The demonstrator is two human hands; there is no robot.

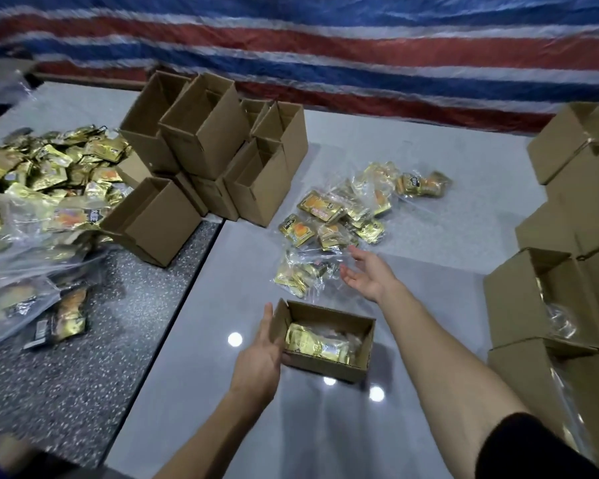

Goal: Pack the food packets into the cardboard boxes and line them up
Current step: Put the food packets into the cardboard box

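open box lies crosswise near the person, both hands loose

the cardboard box (325,369) sits on the pale grey surface (429,236), low in the middle of the view, its mouth facing up. its long axis runs left to right, with the right end a little nearer the person. gold food packets (317,344) lie flat in the bottom, lengthwise along the box.

just beyond it, clear bags of packets (339,219) are scattered loosely over the grey surface. further back on the left stands a stack of empty boxes (208,140), mouths turned various ways, and beside it a big heap of gold packets (42,178) spreads onto a dark speckled surface (83,357). more boxes (550,299) are piled along the right edge, some with clear plastic showing inside. a red, white and blue striped sheet (325,46) hangs behind everything. nothing lies between the box and the nearest bags.

the left hand (260,357) rests against the left end of the box, fingers straight and together along the wall, pointing away from the person; the thumb is by the near corner. the right hand (367,274) hovers over the nearest bag, palm turned leftward, fingers gently spread and slightly bent, holding nothing. whether its fingertips touch the plastic cannot be told.
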